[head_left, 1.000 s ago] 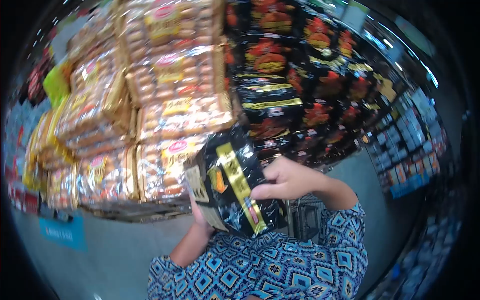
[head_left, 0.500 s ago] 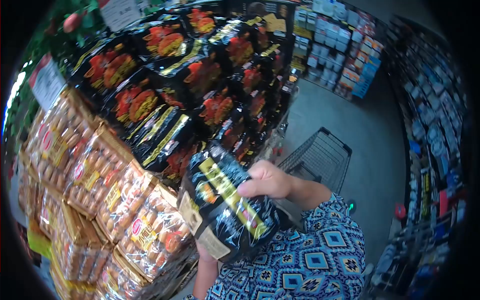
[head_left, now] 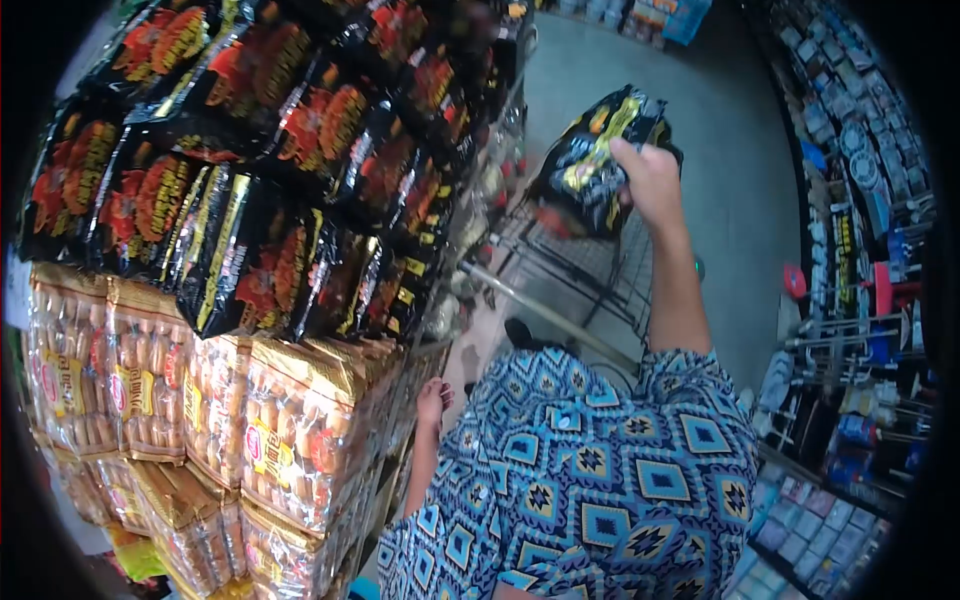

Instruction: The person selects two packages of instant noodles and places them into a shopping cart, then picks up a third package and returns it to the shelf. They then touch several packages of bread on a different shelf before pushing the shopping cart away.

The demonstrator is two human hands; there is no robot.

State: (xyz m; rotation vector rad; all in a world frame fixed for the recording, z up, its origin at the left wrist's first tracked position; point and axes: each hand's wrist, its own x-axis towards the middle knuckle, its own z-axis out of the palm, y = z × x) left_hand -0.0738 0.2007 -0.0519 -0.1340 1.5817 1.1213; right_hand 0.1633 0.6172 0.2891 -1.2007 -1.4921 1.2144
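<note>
My right hand (head_left: 652, 182) is closed on the edge of a black snack bag (head_left: 592, 165) with a gold strip, holding it up over the shopping cart (head_left: 585, 268). Part of the cart's wire basket is hidden behind the bag. Low at my side, my left hand (head_left: 433, 402) holds nothing, its fingers loosely curled and a little apart. It is nearest to the clear packs of small bread rolls (head_left: 300, 430) stacked at the left.
Above the bread packs rises a pile of black bags (head_left: 270, 130) with red pictures. The cart's handle bar (head_left: 550, 312) runs in front of me. Grey floor (head_left: 730, 120) stretches beyond, and shelves of hanging goods (head_left: 870, 250) line the right side.
The black snack bag has moved from in front of my body out over the cart in my right hand. My left hand has let go of it and dropped to my side. The view has turned.
</note>
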